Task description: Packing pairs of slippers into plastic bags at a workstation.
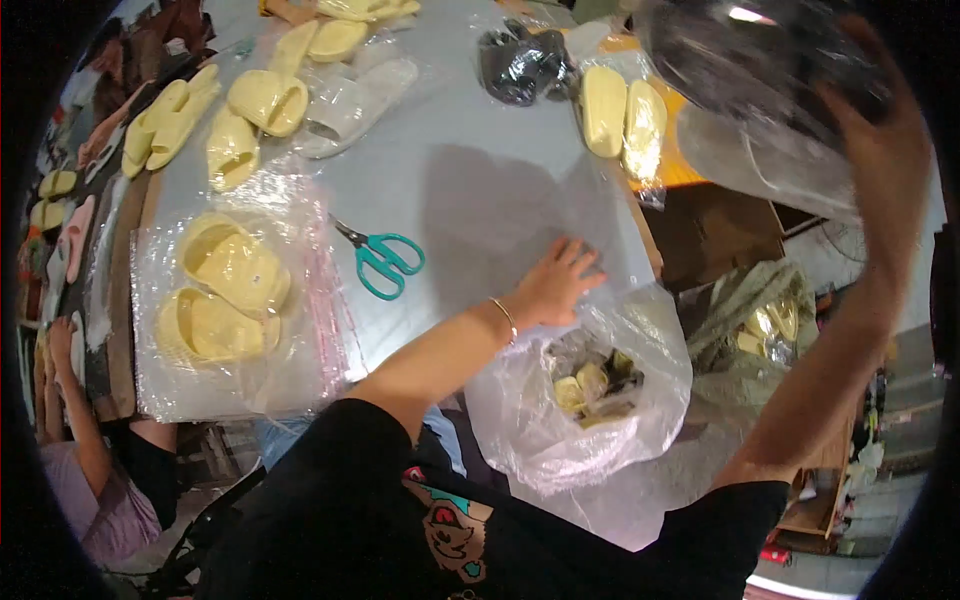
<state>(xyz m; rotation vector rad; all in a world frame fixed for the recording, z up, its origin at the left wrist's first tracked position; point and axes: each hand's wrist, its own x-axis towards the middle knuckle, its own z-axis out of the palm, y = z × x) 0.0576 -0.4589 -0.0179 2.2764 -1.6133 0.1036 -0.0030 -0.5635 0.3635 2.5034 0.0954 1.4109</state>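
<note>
My left hand [555, 285] rests on the grey tabletop, its fingers spread, holding nothing. Just below it a whitish plastic bag [655, 400] hangs open at the table's edge, with yellow and dark pieces inside. My right hand [870, 115] is raised at the upper right, gripping a large shiny plastic bag [750, 65] that looks dark inside; its contents cannot be made out. Left of my left hand lie teal-handled scissors [385, 262]. Farther left, a pair of yellow slippers [225, 325] sits on a stack of clear plastic bags [310, 350].
Several yellow slippers [268, 102] and a grey-white slipper [350, 110] lie at the far left. Black bagged items [522, 62] and a bagged yellow pair [603, 112] are at the far right. A sack [745, 320] stands beside the table. Another person's arm [80, 410] is at left.
</note>
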